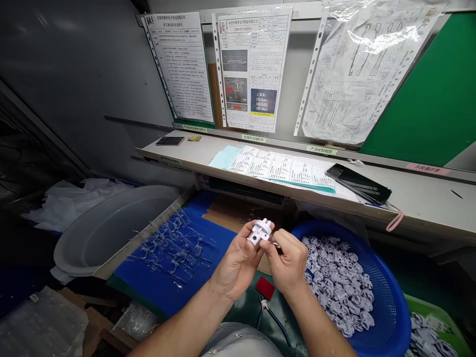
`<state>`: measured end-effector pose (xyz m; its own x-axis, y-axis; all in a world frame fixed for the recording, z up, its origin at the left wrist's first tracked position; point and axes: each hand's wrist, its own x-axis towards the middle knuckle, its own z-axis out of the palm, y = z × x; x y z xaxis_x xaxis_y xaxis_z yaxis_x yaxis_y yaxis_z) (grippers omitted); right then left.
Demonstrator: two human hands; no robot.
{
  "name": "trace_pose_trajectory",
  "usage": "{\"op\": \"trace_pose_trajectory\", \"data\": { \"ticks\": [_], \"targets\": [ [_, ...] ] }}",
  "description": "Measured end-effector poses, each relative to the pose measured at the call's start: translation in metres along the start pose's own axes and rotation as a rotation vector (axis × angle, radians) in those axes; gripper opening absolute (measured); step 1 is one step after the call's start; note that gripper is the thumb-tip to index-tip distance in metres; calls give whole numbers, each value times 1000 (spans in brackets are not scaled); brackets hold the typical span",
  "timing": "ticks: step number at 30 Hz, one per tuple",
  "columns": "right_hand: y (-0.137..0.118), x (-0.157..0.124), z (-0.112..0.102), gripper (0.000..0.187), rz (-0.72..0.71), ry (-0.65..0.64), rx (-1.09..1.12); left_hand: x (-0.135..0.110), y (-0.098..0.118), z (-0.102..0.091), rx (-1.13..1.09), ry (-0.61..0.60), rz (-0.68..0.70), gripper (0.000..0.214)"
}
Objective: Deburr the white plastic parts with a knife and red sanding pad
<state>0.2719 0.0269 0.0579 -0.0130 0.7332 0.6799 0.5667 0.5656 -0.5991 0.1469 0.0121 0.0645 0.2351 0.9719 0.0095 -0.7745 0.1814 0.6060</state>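
Note:
My left hand [234,263] is shut on a white moulded plastic part [259,232], holding it up at chest height over the bench. My right hand [286,263] is close beside it, with its fingertips pinched on a small thin pale item [275,244] that reaches towards the part. That item is too small to identify. Below my wrists lie blue-handled side cutters [273,315] next to a red pad [265,288]. Neither hand touches them.
To my right, a blue basket [399,317] holds a heap of white plastic parts [336,282]. To my left, clear plastic runners [174,248] lie on a blue mat [208,238] beside a grey tub [111,228]. A shelf [420,208] ahead carries papers and a phone [359,183].

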Motion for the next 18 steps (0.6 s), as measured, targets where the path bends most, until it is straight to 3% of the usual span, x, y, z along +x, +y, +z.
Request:
{"op": "trace_pose_trajectory", "data": {
  "ticks": [2, 4, 7, 9, 11, 13, 15, 18],
  "targets": [
    [-6, -4, 2, 35, 88, 54, 112, 1, -1, 1, 43, -5, 32, 56],
    [-11, -8, 1, 24, 98, 69, 68, 4, 1, -2, 163, 15, 125, 54],
    [-16, -11, -9, 22, -97, -38, -95, 8, 7, -10, 415, 63, 314, 47],
    [-16, -12, -17, 23, -194, -126, -49, 9, 12, -15, 522, 65, 370, 43],
    [-14, -12, -25, 22, -116, -171, 79, 8, 17, -19, 579, 39, 382, 41],
    [-9, -12, -30, 24, 54, -215, 133, 6, 22, -19, 653, 9, 391, 41],
    [-3, -12, -33, 32, 143, -294, 70, 3, 26, -17, 763, -9, 411, 41],
    [2, -11, -33, 46, 154, -372, -122, -3, 33, -12, 937, -16, 421, 38]
  ]
}}
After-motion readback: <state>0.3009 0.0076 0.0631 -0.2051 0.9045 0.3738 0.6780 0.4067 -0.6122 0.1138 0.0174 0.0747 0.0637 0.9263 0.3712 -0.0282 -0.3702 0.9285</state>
